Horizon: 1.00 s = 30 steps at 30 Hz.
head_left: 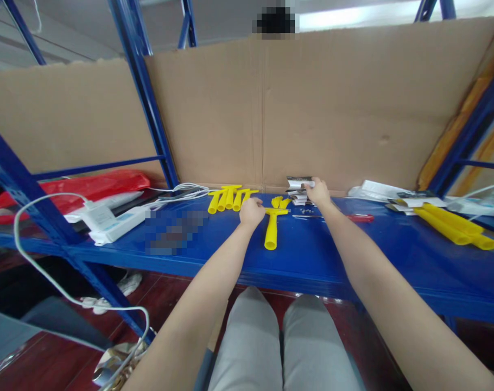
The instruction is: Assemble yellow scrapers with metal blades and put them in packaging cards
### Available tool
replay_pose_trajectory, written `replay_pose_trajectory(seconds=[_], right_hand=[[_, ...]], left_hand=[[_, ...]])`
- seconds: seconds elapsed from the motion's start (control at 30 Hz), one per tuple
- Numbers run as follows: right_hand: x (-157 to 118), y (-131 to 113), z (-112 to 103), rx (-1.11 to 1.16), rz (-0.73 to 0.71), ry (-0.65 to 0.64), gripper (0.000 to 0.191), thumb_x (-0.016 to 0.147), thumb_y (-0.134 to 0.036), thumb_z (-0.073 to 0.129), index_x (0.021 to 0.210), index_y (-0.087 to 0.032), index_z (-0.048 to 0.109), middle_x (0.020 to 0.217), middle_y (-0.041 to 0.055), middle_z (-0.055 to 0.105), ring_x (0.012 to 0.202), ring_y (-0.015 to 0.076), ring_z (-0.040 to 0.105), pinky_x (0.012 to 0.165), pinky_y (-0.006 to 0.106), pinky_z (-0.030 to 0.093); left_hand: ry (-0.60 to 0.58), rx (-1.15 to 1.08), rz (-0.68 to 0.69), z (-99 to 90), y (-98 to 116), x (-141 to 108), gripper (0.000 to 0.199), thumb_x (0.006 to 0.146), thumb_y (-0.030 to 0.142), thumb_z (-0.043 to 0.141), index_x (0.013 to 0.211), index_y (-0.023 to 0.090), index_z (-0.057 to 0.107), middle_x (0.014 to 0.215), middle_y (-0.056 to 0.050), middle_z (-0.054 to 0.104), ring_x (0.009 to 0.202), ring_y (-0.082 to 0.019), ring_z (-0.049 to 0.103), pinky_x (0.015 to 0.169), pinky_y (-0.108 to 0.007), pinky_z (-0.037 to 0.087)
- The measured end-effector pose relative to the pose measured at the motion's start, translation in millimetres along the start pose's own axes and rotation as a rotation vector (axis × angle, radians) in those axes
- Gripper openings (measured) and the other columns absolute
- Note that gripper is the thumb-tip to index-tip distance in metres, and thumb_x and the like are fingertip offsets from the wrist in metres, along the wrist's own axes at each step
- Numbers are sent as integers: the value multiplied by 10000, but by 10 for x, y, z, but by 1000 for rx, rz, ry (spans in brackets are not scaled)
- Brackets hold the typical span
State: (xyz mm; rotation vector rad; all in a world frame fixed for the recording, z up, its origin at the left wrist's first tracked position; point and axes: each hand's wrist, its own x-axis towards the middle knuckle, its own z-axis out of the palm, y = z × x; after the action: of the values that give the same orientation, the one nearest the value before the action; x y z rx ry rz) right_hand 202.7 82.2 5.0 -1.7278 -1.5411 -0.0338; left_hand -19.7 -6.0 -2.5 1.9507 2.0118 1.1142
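Observation:
My left hand [252, 214] has its fingers curled at the left end of the crossbar of a yellow T-shaped plastic handle [271, 233]. The handle lies on the blue shelf with its round hollow end towards me. My right hand [318, 193] closes on the top of a stack of small white-and-black packets [298, 195] by the cardboard. Several more yellow T-shaped handles [229, 198] lie side by side left of my left hand. Small yellow pieces [280, 202] lie between the hands. My fingertips are partly hidden on both sides.
A red-handled tool [360, 218] and tiny metal parts [308, 210] lie near my right forearm. Yellow tubes [454, 225] rest at the right. A white power strip [119, 224], cables and a red bag [96, 187] lie left. Cardboard [332, 108] and blue posts [149, 103] bound the shelf [312, 255].

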Motion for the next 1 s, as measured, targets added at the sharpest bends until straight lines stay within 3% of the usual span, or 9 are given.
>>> replay_pose_trajectory(seconds=[0.23, 0.5, 0.67, 0.87, 0.93, 1.0], right_hand=[[185, 150, 136, 298, 30, 177, 419, 770, -270, 651, 1143, -114, 542, 1210, 199, 585, 1146, 296, 544, 1011, 423, 389], [275, 136, 75, 626, 55, 379, 331, 706, -268, 681, 984, -182, 523, 1090, 84, 619, 1039, 215, 567, 990, 383, 404], [269, 36, -17, 767, 129, 409, 352, 680, -238, 703, 971, -175, 514, 1069, 72, 618, 990, 197, 598, 954, 363, 442], [43, 24, -168, 853, 95, 418, 512, 651, -228, 755, 1088, -175, 494, 1162, 95, 611, 1091, 204, 590, 968, 360, 460], [-74, 36, -237, 910, 115, 378, 537, 652, -216, 761, 1114, -178, 490, 1121, 90, 636, 1051, 201, 616, 919, 354, 498], [-190, 39, -316, 974, 168, 280, 438, 674, -210, 750, 1047, -184, 521, 1008, 64, 667, 938, 189, 654, 825, 336, 541]], left_hand=[[7, -17, -6, -6, 12, 5, 339, 827, 65, 516, 1058, 151, 749, 1118, -86, 725, 1095, -219, 655, 972, -271, 485], [30, -34, 9, 14, -9, 27, 348, 813, 53, 508, 1047, 138, 752, 1122, -96, 725, 1102, -228, 653, 997, -292, 482], [27, -32, 37, 34, -37, 51, 364, 807, 43, 503, 1055, 143, 751, 1115, -86, 730, 1110, -214, 651, 1002, -277, 476], [41, -25, 65, 40, -26, 55, 363, 815, 49, 498, 1055, 150, 751, 1120, -83, 729, 1106, -207, 653, 1001, -271, 472], [46, -19, 58, 27, -13, 52, 362, 820, 56, 494, 1064, 144, 747, 1128, -88, 726, 1105, -213, 653, 990, -275, 478], [43, -5, 36, 1, 6, 43, 363, 822, 69, 494, 1075, 149, 743, 1124, -86, 727, 1098, -220, 655, 970, -280, 487]])
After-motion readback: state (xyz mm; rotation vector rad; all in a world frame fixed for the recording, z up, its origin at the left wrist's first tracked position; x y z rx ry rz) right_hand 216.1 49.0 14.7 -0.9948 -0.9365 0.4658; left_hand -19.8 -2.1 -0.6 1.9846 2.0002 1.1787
